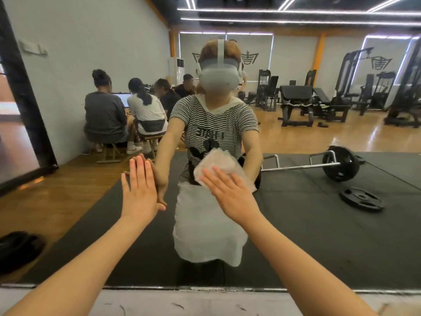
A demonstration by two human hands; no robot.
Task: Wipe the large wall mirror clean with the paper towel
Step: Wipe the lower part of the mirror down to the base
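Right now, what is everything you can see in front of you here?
wall mirror: one, fills the view, reflecting a gym.
paper towel: one, white, crumpled flat against the glass under the right hand.
barbell: one, black plate on a steel bar, reflected on the dark mat at right.
loose weight plate: one, black, reflected flat on the mat.
weight machines: several, black, reflected at the far right.
seated people: four or so, reflected at left around a screen.
left hand: open, fingers straight, flat on the glass.
right hand: open, fingers straight, pressing the paper towel.
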